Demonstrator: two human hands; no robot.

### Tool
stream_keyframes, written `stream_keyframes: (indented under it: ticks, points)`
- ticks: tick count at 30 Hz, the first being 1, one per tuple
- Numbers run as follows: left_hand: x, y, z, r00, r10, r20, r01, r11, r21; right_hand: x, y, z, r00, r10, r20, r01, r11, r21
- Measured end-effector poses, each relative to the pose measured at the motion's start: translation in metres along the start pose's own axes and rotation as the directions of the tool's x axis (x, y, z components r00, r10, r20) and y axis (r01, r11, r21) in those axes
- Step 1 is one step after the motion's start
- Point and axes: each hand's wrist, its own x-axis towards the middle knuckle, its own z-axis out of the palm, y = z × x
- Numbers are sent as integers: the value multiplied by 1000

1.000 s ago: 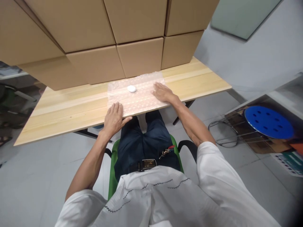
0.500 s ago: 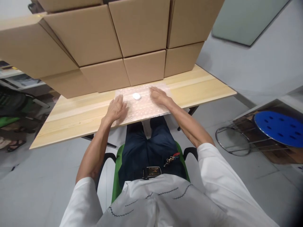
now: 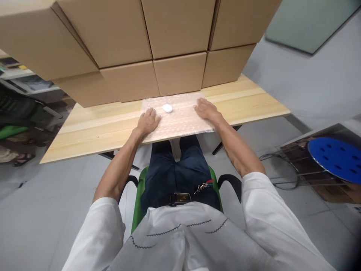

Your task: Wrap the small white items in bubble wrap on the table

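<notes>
A sheet of clear bubble wrap (image 3: 180, 122) lies flat on the wooden table, its near side along the front edge. On it, left of the middle and towards the back, rests a small white rounded object (image 3: 167, 108) whose kind I cannot make out. My left hand (image 3: 149, 121) lies palm down on the left part of the sheet, fingers stretched out. On the right part rests my right hand (image 3: 207, 109), also palm down with its fingers extended. Neither hand touches the white object.
Large cardboard boxes (image 3: 180, 73) stand stacked along the back of the wooden table (image 3: 98, 131), right behind the sheet. A blue stool (image 3: 335, 156) is on the floor to the right. I sit on a green chair (image 3: 137, 210). At far left, a person's sandalled foot (image 3: 24, 160) shows.
My right hand has moved to the right across the bubble wrap, and my left hand now lies flatter on it. The view has shifted slightly. The white object stays on the sheet.
</notes>
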Motion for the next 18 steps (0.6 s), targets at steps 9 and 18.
stream_keyframes:
  ticks: [9, 18]
  points:
    - [54, -25, -13, 994, 72, -80, -87, 977, -194, 31, -60, 4, 967, -247, -62, 253, 959, 128]
    - [73, -38, 14, 999, 40, 32, -35, 989, -141, 73, -36, 32, 959, -274, 78, 257, 951, 173]
